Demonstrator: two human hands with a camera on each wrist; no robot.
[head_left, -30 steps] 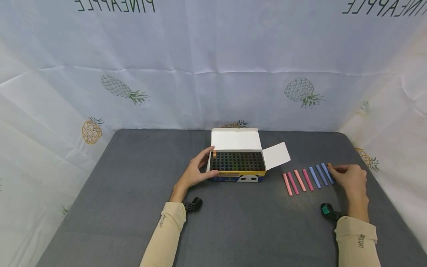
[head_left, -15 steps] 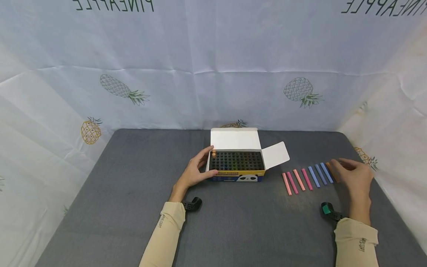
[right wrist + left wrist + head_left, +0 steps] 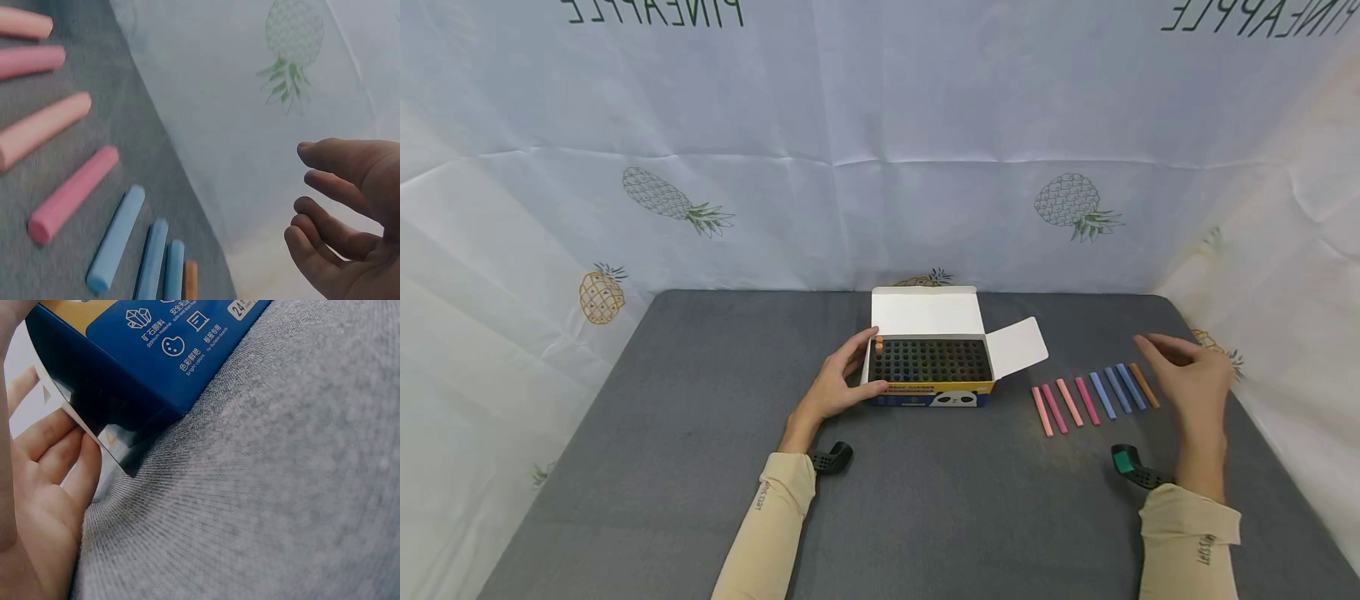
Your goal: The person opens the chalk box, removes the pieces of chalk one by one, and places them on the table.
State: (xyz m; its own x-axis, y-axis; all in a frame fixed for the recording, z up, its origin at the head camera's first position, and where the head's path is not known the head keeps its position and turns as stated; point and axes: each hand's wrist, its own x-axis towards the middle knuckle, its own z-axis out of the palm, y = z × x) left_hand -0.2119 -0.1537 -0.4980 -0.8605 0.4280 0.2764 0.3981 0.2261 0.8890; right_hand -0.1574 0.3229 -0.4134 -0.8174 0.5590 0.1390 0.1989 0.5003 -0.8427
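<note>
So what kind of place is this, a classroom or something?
More likely a small staged recording booth than a classroom. A grey cloth table is walled on three sides by white pineapple-print sheets, and the person wears small cameras at the wrists. A chalk box and a row of chalk sticks are laid out.

bare table (image 3: 700, 400) left, chalk row (image 3: 1093, 398) right — box (image 3: 928, 367) between

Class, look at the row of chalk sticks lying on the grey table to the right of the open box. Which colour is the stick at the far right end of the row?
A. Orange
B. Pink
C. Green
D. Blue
A: the orange chalk stick lies last in the row, just right of the blue sticks, near the empty right hand.
</note>
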